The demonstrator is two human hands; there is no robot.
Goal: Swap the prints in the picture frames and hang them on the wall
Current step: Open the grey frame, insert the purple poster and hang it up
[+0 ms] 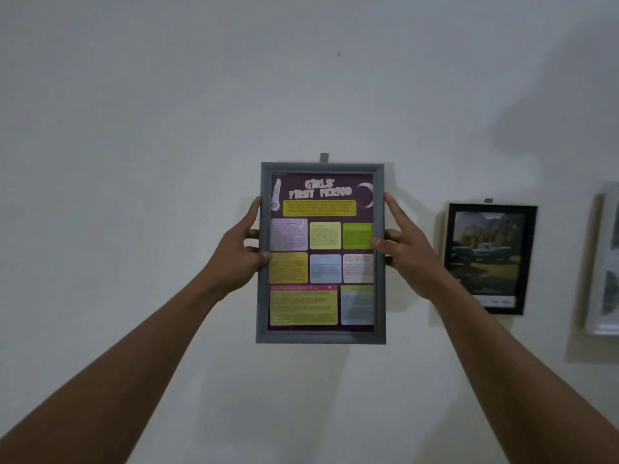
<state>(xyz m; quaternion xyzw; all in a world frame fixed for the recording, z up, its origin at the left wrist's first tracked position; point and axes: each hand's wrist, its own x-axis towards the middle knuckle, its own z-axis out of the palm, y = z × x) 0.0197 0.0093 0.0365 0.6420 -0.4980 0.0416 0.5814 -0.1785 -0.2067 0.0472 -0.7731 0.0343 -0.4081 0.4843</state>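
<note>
While hands [234, 254] [410, 259] hold the frame [320, 336], small text blurs.

Bare wall [134, 145] is lying open to the L of, above & below the grey frame [321, 335], giving plenty of rm for a hand. On the R, a black frame [530, 262] & a white frame [599, 262] are hanging close by, leaving only a narrow strip of wall betw. the right hand [407, 254] & the black one.
</note>
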